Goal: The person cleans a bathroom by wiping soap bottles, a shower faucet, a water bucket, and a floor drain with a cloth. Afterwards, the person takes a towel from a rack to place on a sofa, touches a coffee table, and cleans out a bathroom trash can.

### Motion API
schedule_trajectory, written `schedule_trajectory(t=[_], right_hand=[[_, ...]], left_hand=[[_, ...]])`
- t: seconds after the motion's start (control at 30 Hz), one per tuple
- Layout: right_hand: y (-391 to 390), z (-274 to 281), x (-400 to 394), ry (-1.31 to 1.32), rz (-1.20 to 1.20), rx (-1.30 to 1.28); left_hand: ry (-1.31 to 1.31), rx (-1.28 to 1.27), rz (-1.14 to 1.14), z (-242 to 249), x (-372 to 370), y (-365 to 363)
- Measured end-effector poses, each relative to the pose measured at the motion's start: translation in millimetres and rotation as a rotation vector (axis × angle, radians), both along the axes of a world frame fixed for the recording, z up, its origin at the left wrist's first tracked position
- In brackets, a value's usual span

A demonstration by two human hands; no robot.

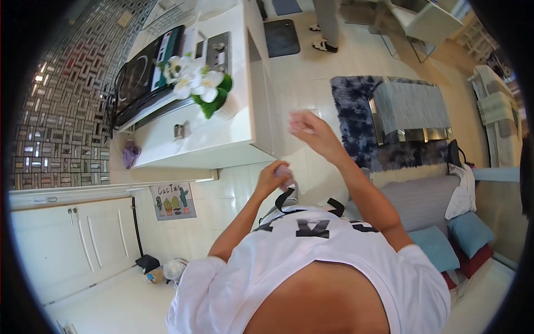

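Observation:
Low in front of my body, the fingers of my left hand (pixel 269 180) are curled around a small pale lilac thing (pixel 284 175). Its kind is too blurred to make out. Higher and to the right, my right hand (pixel 309 129) hangs over the floor near the corner of the white counter (pixel 206 149). Motion blurs it slightly; the fingers look loosely stretched apart, and nothing shows in them. The two hands do not touch. Closest to them on the counter is a plant with white flowers (pixel 194 83) and green leaves in a white pot.
A black stove (pixel 136 83) and a small metal item (pixel 178 131) are on the counter; a purple bag (pixel 131 154) hangs beside it. To the right are a dark shaggy rug (pixel 350 114), a grey-covered table (pixel 411 106) and a sofa (pixel 400 200). Another person's legs (pixel 326 25) stand farther off.

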State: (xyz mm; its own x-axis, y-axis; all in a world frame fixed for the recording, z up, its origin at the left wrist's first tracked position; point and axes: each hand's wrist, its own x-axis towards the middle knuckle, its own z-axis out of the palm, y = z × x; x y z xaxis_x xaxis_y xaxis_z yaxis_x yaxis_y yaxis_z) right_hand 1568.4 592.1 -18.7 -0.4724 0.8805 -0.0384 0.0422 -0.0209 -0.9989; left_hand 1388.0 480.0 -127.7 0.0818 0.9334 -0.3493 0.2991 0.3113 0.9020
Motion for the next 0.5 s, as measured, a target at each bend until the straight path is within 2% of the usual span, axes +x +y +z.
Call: schedule_trajectory(t=[0.03, 0.07, 0.1, 0.13, 0.2, 0.27, 0.3, 0.33, 0.37, 0.5], right_hand=[[17, 9, -40, -0.002, 0.009, 0.079], [31, 10, -78, -0.029, -0.045, 0.277], [42, 10, -111, -0.059, -0.103, 0.472], [52, 10, -136, -0.063, -0.105, 0.473], [60, 4, -173, -0.295, -0.197, 0.565], [62, -6, -193, -0.257, -0.252, 0.500], [62, -15, -200, -0.216, -0.302, 0.432], [63, -24, -205, -0.122, -0.371, 0.588], [65, -33, -206, -0.125, -0.374, 0.524], [70, -17, -168, -0.080, -0.400, 0.392]], left_hand=[[0.048, -0.094, 0.099, -2, -27, -12], [0.007, -0.083, 0.184, -21, -56, -29], [-0.047, -0.174, 0.327, -16, -75, -43], [-0.078, -0.190, 0.420, -23, -96, -60], [0.040, -0.256, 0.515, -31, -125, -88], [0.040, -0.242, 0.550, -52, -148, -113], [-0.025, -0.284, 0.649, -55, -154, -122], [-0.093, -0.331, 0.733, -58, -158, -127], [-0.114, -0.337, 0.743, -60, -161, -130], [-0.162, -0.355, 0.770, -73, -169, -136]])
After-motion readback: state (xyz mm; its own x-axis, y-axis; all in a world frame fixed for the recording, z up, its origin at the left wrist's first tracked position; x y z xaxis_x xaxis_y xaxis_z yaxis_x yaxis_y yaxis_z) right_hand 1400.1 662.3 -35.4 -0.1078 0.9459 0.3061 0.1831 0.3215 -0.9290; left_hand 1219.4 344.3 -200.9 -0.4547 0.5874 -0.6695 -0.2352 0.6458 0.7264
